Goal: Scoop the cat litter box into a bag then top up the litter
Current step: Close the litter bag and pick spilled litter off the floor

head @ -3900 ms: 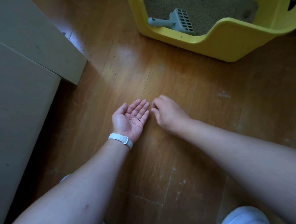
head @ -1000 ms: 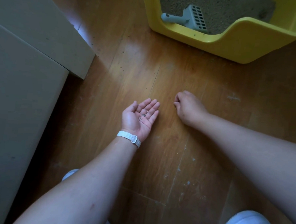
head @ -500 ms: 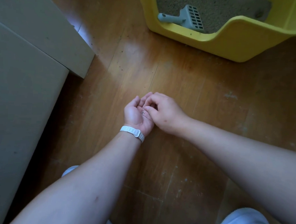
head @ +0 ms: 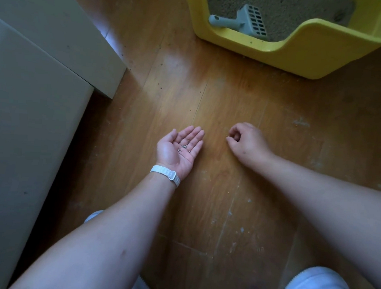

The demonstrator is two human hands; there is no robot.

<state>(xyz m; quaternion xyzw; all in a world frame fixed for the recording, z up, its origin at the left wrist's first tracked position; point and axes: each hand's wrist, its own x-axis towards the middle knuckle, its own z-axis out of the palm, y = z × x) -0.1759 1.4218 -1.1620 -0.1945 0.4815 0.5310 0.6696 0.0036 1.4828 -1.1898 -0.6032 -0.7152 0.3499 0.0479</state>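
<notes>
A yellow litter box stands on the wooden floor at the top right, filled with sandy litter. A grey slotted scoop lies inside it against the front wall. My left hand rests palm up on the floor, with several small grey litter grains in its cupped palm. My right hand is on the floor just to the right, thumb and forefinger pinched together at the boards. Whether a grain sits between them is too small to tell.
A beige cabinet fills the left side, its corner jutting toward the floor's middle. Loose grains and pale specks dot the wooden floor. A white shoe is at the bottom right, another partly hidden under my left arm.
Half a second ago my right fingers were over the left palm. They have moved back right onto the floor, and the left palm lies flat and uncovered again.
</notes>
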